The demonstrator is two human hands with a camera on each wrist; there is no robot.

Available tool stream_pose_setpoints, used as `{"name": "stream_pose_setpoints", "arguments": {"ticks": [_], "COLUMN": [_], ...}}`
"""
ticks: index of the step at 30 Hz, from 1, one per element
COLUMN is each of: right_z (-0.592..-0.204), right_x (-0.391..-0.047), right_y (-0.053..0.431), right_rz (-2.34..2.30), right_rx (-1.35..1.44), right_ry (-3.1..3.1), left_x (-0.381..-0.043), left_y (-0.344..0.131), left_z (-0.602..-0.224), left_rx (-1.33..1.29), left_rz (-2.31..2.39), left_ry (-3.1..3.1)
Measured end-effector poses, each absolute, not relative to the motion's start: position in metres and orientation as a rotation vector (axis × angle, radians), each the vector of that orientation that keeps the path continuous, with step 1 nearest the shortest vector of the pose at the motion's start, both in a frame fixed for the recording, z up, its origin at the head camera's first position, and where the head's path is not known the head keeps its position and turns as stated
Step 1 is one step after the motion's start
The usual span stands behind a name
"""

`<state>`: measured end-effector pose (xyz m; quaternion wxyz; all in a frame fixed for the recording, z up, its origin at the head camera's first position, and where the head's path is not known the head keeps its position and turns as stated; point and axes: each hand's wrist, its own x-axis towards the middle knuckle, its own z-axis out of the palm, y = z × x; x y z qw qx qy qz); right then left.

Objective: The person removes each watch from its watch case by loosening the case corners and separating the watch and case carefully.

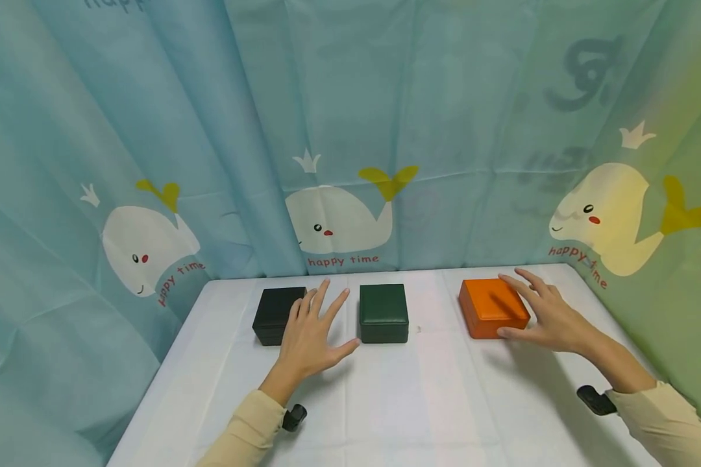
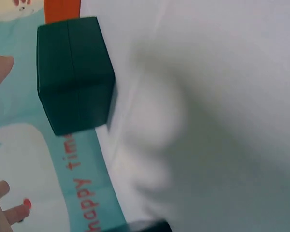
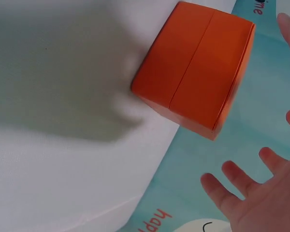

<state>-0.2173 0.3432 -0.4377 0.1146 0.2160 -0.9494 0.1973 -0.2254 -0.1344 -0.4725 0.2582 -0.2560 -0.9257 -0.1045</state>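
Three small leather-like boxes with closed lids stand in a row near the table's back edge. In the head view the black box (image 1: 274, 314) is at left, the green box (image 1: 383, 313) in the middle, the orange box (image 1: 493, 308) at right. My left hand (image 1: 311, 337) hovers with spread fingers between the black and green boxes, hiding part of the black one. My right hand (image 1: 552, 318) is spread beside the orange box, its thumb and fingers along the right side. In the right wrist view a gap shows between those fingers and the orange box (image 3: 193, 67).
A white-covered table (image 1: 409, 402) carries the boxes. Behind it hangs a blue curtain (image 1: 461, 130) with printed whales, close to the boxes' backs. A green-tinted stretch of curtain (image 1: 689, 311) borders the right side. A small black device (image 1: 295, 418) sits at the left wrist.
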Motion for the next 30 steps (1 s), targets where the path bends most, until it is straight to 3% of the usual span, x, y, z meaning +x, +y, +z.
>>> {"name": "stream_pose_setpoints", "arguments": {"ticks": [30], "right_z": [-0.446], "right_x": [-0.223], "right_y": [0.363], "right_rz": [0.813], "right_rx": [0.627], "right_ry": [-2.796], "left_x": [-0.224], "left_y": [0.007], "left_z": [-0.474], "left_rx": [-1.055], "left_rz": [-0.481], "left_ry": [-2.183]}}
